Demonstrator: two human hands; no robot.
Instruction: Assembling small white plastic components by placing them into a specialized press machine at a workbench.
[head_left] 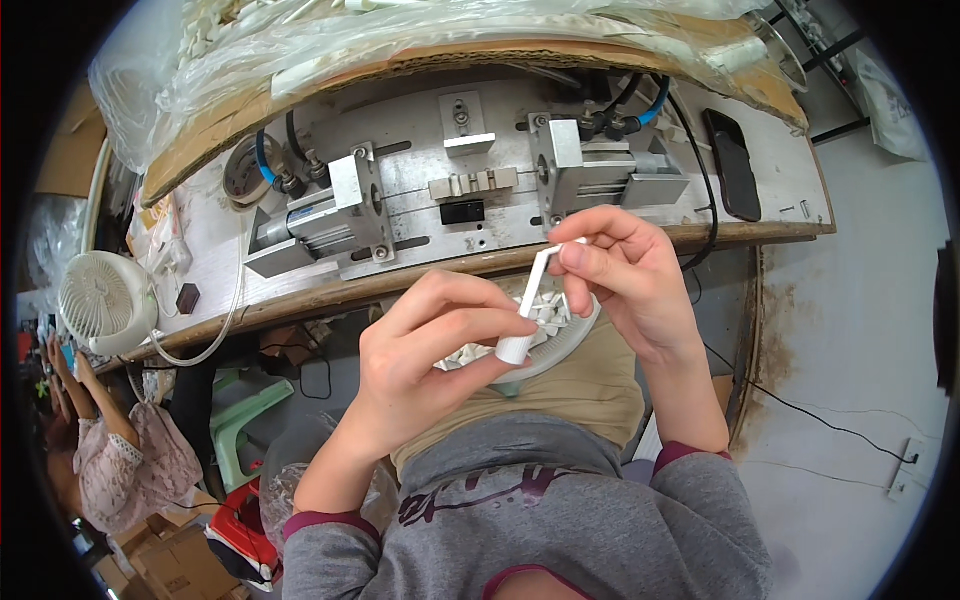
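Over my lap, my left hand (425,345) is closed round the lower part of a slim white plastic piece (534,285) that ends in a round ribbed base. My right hand (632,280) pinches the bent upper end of it between thumb and forefinger. Whether a separate small part sits between those right fingertips is hard to make out. Behind and below both hands, a pale round basin (572,347) rests on my lap. Small white plastic parts (550,312) lie loose in it, partly hidden by my left hand.
On the bench ahead stands a metal fixture with a left pneumatic cylinder (320,215), a right cylinder (590,170) and a notched block (473,184) between them. A phone (733,165) lies at right, a white fan (105,300) stands left. A co-worker's arms (95,390) show far left.
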